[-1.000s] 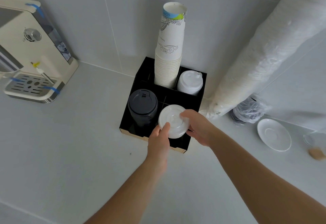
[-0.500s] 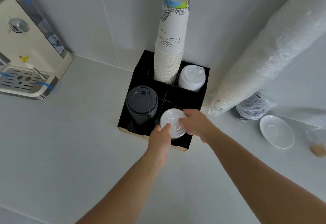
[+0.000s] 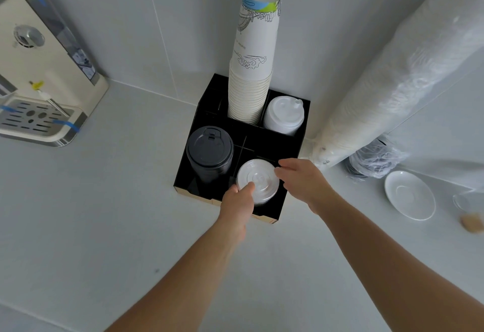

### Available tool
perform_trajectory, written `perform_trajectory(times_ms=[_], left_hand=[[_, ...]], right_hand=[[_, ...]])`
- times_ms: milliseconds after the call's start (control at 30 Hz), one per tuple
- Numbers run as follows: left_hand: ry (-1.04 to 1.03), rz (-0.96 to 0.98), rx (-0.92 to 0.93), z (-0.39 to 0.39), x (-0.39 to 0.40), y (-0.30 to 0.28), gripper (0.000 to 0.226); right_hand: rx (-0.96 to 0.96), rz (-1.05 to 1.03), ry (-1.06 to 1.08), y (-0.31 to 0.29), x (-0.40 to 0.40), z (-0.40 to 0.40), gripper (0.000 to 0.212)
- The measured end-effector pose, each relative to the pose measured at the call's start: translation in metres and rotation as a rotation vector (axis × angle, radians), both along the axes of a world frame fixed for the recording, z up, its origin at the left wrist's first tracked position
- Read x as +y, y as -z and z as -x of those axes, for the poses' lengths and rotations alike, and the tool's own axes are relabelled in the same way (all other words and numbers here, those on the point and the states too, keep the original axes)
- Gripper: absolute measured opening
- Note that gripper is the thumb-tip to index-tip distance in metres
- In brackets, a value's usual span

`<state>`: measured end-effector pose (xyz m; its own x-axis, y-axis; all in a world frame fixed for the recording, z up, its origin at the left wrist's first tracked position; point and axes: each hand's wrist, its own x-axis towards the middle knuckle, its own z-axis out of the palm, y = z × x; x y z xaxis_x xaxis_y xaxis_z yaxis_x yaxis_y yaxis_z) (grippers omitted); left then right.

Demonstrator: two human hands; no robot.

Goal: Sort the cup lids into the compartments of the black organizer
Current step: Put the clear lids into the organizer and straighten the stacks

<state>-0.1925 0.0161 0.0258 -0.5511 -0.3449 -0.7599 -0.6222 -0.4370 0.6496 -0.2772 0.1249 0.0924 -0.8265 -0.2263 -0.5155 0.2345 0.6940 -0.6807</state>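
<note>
The black organizer (image 3: 293,148) stands against the wall on the white counter. Its front right compartment holds a stack of clear flat lids (image 3: 258,178). My left hand (image 3: 235,203) grips the stack's near side, with the thumb on the top lid. From the right, my right hand (image 3: 301,182) pinches the stack's rim with its fingertips. A stack of black lids (image 3: 209,149) fills the front left compartment. White domed lids (image 3: 284,115) sit at the back right, and a tall stack of paper cups (image 3: 254,59) stands in the back middle.
A cream water dispenser (image 3: 34,70) stands at the left. A long plastic-wrapped sleeve of cups (image 3: 398,77) leans on the wall at the right, with a crumpled bag (image 3: 374,159) at its foot. A white saucer (image 3: 410,195) and a small brown object (image 3: 471,223) lie at the right.
Both hands have lowered the clear lid stack deeper into the front right compartment. My right hand has slid from the top of the stack to its right rim.
</note>
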Motion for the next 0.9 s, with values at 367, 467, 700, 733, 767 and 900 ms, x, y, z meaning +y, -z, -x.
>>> perform_trajectory(times_ms=[367, 467, 700, 733, 767, 900], left_hand=[[-0.020, -0.021, -0.048, 0.019, -0.002, 0.006, 0.046], [-0.016, -0.038, -0.055, 0.022, -0.002, 0.008, 0.049], [0.015, -0.078, -0.031, 0.030, 0.002, 0.012, 0.058], [0.022, -0.076, -0.023, 0.030, 0.003, 0.011, 0.059], [0.025, -0.067, -0.016, 0.030, 0.005, 0.011, 0.062], [0.037, -0.013, 0.005, 0.028, 0.009, 0.017, 0.068]], right_hand=[[0.061, 0.072, 0.216, 0.017, 0.028, -0.006, 0.043], [-0.003, 0.134, 0.255, 0.023, 0.030, -0.007, 0.049], [-0.133, 0.260, 0.287, 0.031, 0.029, -0.012, 0.047], [-0.138, 0.267, 0.293, 0.030, 0.029, -0.012, 0.046], [-0.140, 0.273, 0.296, 0.030, 0.029, -0.012, 0.045], [-0.146, 0.262, 0.297, 0.030, 0.030, -0.012, 0.044]])
